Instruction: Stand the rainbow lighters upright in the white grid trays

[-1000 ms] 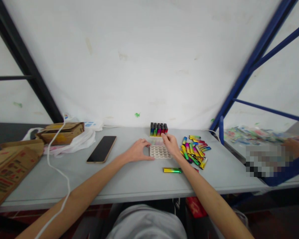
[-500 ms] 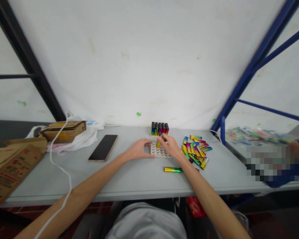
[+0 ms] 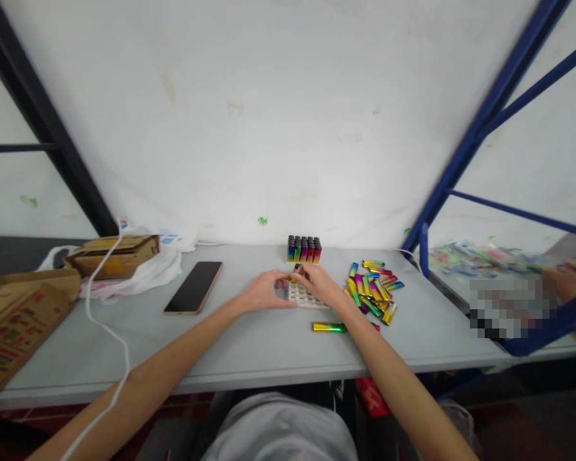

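A white tray with round holes (image 3: pixel 303 296) lies on the grey table (image 3: pixel 249 339). My left hand (image 3: pixel 265 291) rests on the tray's left edge, fingers curled against it. My right hand (image 3: pixel 320 284) pinches a coloured lighter (image 3: pixel 296 272) upright over the tray's far left corner. Behind the tray stands a block of upright lighters (image 3: pixel 304 249) with black tops. A loose pile of rainbow-coloured lighters (image 3: pixel 372 291) lies to the right of my right hand, and one gold-green lighter (image 3: pixel 330 327) lies alone nearer to me.
A black phone (image 3: pixel 193 287) lies left of my left hand. Cardboard boxes (image 3: pixel 112 254) and a white plastic bag sit at the far left, with a white cable (image 3: pixel 106 326) hanging across. Blue frame bars (image 3: pixel 465 147) rise at right, where another person's hand (image 3: pixel 564 280) shows.
My right hand moved left from the tray's right side to its far left corner, now holding a lighter upright. My left hand stayed on the tray's left edge.
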### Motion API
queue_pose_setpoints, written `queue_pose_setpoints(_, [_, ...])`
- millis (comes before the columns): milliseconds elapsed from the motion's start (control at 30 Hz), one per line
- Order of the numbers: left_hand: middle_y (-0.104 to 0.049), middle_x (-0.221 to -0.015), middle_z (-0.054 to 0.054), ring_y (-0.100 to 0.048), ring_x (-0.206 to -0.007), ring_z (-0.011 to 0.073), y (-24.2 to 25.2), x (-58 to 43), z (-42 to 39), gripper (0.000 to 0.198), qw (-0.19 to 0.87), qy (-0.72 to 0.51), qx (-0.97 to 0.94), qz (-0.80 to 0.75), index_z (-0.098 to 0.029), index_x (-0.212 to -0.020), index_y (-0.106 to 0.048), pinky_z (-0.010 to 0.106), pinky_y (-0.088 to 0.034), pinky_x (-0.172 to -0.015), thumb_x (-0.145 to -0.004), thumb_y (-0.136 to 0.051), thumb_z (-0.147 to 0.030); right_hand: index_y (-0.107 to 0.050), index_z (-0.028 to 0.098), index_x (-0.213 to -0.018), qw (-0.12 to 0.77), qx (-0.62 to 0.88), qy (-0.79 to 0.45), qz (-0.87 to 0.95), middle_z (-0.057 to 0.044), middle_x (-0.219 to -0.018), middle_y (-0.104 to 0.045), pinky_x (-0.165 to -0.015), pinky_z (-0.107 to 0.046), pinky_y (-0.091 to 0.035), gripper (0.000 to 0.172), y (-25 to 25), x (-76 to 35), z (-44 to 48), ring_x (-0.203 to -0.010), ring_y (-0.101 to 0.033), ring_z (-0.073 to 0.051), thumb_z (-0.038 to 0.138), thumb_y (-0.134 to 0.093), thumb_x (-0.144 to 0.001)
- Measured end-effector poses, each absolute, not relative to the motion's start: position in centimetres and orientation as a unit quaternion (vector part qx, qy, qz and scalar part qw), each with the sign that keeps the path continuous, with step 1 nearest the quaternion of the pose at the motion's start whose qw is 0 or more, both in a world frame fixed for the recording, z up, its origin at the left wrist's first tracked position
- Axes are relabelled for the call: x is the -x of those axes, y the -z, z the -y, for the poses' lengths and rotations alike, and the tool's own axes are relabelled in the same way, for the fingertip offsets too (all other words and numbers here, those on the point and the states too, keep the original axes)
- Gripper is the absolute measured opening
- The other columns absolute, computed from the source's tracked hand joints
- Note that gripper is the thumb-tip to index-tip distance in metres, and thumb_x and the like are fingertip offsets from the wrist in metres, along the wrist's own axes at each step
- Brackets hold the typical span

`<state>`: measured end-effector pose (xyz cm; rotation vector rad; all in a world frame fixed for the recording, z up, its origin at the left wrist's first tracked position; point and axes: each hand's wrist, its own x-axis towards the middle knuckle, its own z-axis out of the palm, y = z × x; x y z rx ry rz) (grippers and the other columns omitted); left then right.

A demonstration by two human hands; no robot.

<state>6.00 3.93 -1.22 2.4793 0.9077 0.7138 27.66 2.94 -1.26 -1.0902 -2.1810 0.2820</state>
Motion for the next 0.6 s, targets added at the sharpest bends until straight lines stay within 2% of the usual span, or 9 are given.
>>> queue_pose_setpoints(167, [-0.065,-0.090,0.004,-0.060,-0.084,0.0240,1.5,-5.7,-4.4,0.055,0.152,-0.233,-0.898,-0.341,-0.017,-0.104,-0.070,0.035,-0.047,-0.081,-0.068,-0.079,-0.058,-0.065,0.018,-0.107,0.340,0.447,-0.073,0.824,-0.007,-0.094,-0.069,-0.078,-0.030,-0.045,0.031,0.1,-29.0,-2.7,-0.081,-0.060,-0.018,0.047,-0.057,-0.098])
queue_pose_setpoints(233, [-0.064,-0.091,0.005,-0.061,-0.086,0.0248,1.5,-5.5,-4.6,0.053,0.139,-0.225,-0.899,-0.349,-0.016,-0.097,-0.070,0.035,-0.047,-0.082,-0.068,-0.078,-0.060,-0.067,0.018,-0.107,0.323,0.488,-0.063,0.808,-0.007,-0.096,-0.070,-0.080,-0.029,-0.046,0.027,-1.2,-30.9,-2.1,-0.083,-0.062,-0.018,0.041,-0.055,-0.100])
queue_pose_setpoints(433, [-0.062,-0.093,0.006,-0.060,-0.090,0.0259,1.6,-5.3,-4.7,0.054,0.132,-0.220,-0.904,-0.342,-0.016,-0.094,-0.069,0.034,-0.046,-0.083,-0.070,-0.074,-0.065,-0.069,0.017,-0.101,0.173,0.667,0.002,0.725,-0.008,-0.089,-0.074,-0.079,-0.029,-0.044,0.022,-3.3,-37.6,1.1,-0.083,-0.067,-0.021,0.035,-0.059,-0.097])
queue_pose_setpoints(600, [-0.061,-0.091,0.006,-0.060,-0.087,0.0260,1.5,-5.4,-4.7,0.052,0.131,-0.226,-0.905,-0.336,-0.017,-0.089,-0.068,0.034,-0.046,-0.081,-0.070,-0.073,-0.066,-0.068,0.016,-0.103,0.075,0.720,0.011,0.690,-0.012,-0.099,-0.074,-0.079,-0.029,-0.043,0.025,-1.7,-38.4,2.7,-0.094,-0.068,-0.025,0.038,-0.064,-0.093])
